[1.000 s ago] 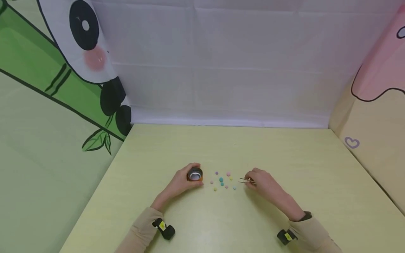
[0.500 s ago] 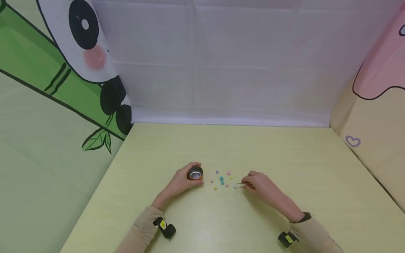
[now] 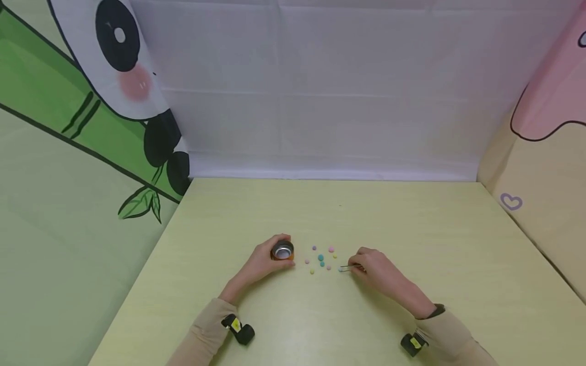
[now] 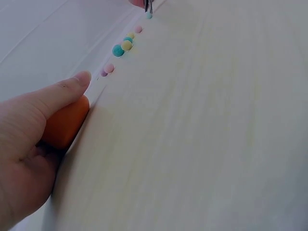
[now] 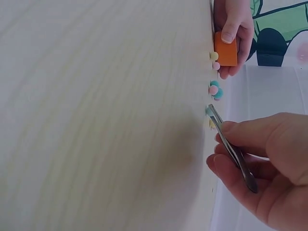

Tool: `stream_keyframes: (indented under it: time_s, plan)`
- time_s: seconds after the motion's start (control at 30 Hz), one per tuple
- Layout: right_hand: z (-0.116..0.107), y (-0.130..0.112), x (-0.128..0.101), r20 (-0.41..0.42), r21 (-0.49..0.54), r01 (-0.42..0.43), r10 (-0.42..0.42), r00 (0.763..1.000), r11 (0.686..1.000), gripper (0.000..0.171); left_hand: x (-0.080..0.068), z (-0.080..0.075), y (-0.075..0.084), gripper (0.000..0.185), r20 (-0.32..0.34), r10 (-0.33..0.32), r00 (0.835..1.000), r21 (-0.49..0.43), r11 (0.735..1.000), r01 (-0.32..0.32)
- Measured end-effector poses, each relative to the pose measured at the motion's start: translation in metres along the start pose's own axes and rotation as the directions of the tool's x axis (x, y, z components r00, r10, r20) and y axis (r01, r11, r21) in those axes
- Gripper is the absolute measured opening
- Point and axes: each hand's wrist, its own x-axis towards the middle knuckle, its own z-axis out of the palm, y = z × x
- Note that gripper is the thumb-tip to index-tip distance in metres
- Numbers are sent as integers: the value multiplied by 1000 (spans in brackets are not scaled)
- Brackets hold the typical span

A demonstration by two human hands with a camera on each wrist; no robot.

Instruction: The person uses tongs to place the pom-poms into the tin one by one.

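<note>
**Tweezers closing on a pale blue ball beside the cup**

My left hand (image 3: 264,260) is curled around the small orange cup (image 3: 282,251), holding it upright on the yellow table (image 3: 412,229); its metal-lined mouth faces up. My right hand (image 3: 373,267) pinches a pair of metal tweezers (image 5: 231,147) between thumb and fingers, tips pointing left toward the scatter of small coloured balls (image 3: 321,258) lying between my hands.

In the right wrist view the tips sit on a pale blue ball (image 5: 210,110) at the right edge of the scatter; I cannot tell whether it is already clamped or only touched. It rests on the table, apart from the cup, with the other balls between them.

To do this well, I judge the squeeze should be gentle and centred, since a round ball can squirt out sideways. I would lift it straight up before crossing, to avoid knocking the teal ball (image 4: 118,50) and its neighbours, and keep the cup steady.
</note>
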Motion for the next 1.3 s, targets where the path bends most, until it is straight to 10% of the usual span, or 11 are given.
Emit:
stream_keyframes:
  time_s: [1.3]
  plan:
    - [-5, -15, 24, -86, -66, 98, -104, 991, 993, 4, -2, -2, -1, 68, -1, 14, 1000, -20, 1000, -14]
